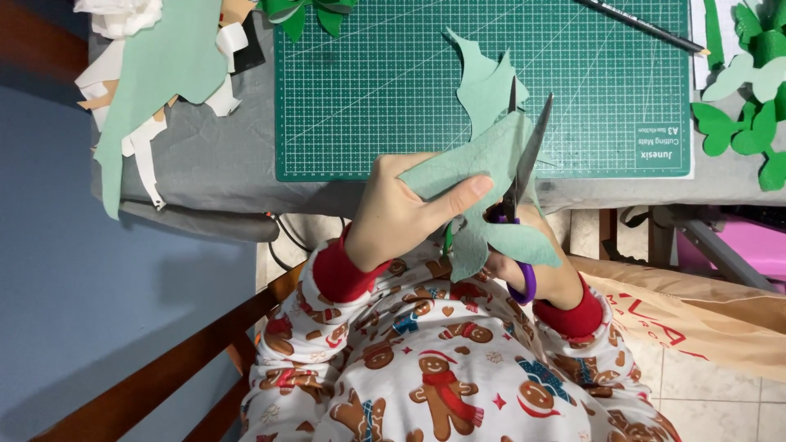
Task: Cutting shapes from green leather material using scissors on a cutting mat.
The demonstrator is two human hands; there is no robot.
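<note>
My left hand (pixel 401 209) pinches a piece of pale green felt (pixel 483 160) between thumb and fingers, just in front of the table edge. My right hand (pixel 544 274), partly hidden behind the felt, grips purple-handled scissors (pixel 524 155). Their blades are parted and point away from me, with the felt's edge between them. A cut, wavy strip of the same felt rises over the green cutting mat (pixel 393 82). Both cuffs are red, on sleeves printed with gingerbread figures.
Felt and paper scraps (pixel 155 74) are piled at the table's left end. Darker green cut shapes (pixel 749 123) lie at the right, and a pencil (pixel 643 24) rests on the mat's far corner. A wooden chair (pixel 188 360) is at lower left and a tan bag (pixel 696 319) at right.
</note>
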